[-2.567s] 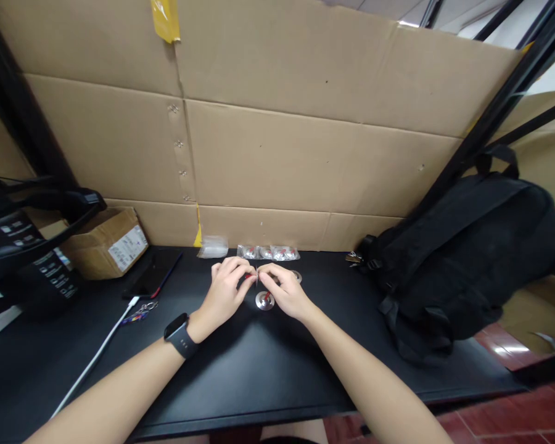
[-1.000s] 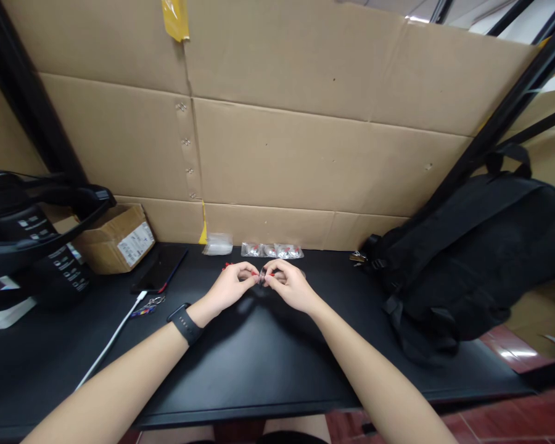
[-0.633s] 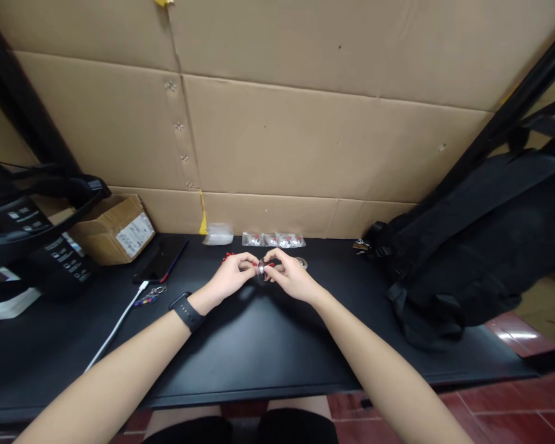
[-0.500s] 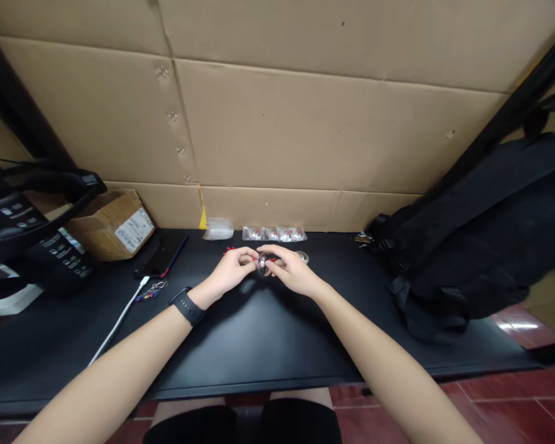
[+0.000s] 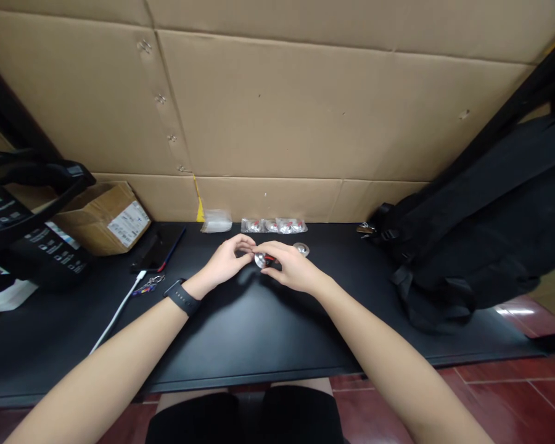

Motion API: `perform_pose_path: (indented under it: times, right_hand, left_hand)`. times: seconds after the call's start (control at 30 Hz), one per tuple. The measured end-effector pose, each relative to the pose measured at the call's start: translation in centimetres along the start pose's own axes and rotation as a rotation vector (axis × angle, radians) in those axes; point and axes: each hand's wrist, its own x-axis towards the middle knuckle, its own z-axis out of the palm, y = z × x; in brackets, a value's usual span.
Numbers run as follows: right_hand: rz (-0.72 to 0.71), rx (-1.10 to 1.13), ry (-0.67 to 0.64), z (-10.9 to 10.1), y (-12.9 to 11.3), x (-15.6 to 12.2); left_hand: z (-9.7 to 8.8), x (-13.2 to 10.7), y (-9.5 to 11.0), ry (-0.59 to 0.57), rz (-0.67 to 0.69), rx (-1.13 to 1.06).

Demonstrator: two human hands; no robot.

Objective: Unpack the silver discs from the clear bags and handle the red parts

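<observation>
A shiny silver round metal piece (image 5: 259,259) with a red part beside it is between my hands, just over the black tabletop. My right hand (image 5: 293,266) curls round it, thumb below and fingers above, partly covering the red part. My left hand (image 5: 226,262), with a dark watch on the wrist, is at the piece's left edge. Its thumb and fingers are apart; whether a fingertip touches the metal I cannot tell. Behind my right fingers lies another silver round piece (image 5: 301,249).
Clear packets (image 5: 274,226) with silver and red pieces lie along the cardboard wall, beside an empty-looking plastic bag (image 5: 216,221). At left are a phone (image 5: 157,248), white cable (image 5: 118,314), keyring (image 5: 150,285), cardboard box (image 5: 106,219) and black bottle (image 5: 32,240). A black backpack (image 5: 481,216) stands right.
My left thumb and fingers have come off the silver piece and spread apart. My right hand keeps it, now turned with its flat face showing more. The view has tilted slightly down.
</observation>
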Motion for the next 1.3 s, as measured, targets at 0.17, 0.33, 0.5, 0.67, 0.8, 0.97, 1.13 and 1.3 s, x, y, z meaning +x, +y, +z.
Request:
perform_pose_path:
  times: [0.17,0.33,0.5,0.67,0.8,0.97,1.13,1.3]
  right_hand:
    - [0.055,-0.030,0.012,-0.3,0.1,0.0]
    - [0.076,-0.023,-0.002,-0.4,0.3,0.0]
    - [0.092,-0.034,-0.019,-0.6,0.3,0.0]
    - [0.099,-0.048,-0.016,-0.7,0.4,0.0]
    - [0.111,-0.049,0.014,-1.0,0.5,-0.1]
    - [0.166,-0.089,0.094,-1.8,1.0,0.0]
    - [0.210,-0.137,0.217,-2.9,1.6,0.1]
    - [0.271,-0.165,0.243,-3.3,1.7,0.1]
  left_hand:
    - [-3.5,0.2,-1.0,0.144,0.086,0.719]
    - [-6.5,0.7,-3.7,0.111,-0.071,0.885]
    - [-7.9,0.9,-4.6,0.132,-0.132,0.891]
    - [-8.7,0.8,-3.8,0.236,-0.060,0.934]
    - [-8.9,0.6,-2.5,0.357,0.032,0.900]
    - [-6.7,0.2,0.6,0.406,0.179,0.560]
    - [-2.0,-0.8,2.6,0.001,0.251,0.331]
    - [-0.1,-1.7,2.3,-0.436,0.352,0.384]
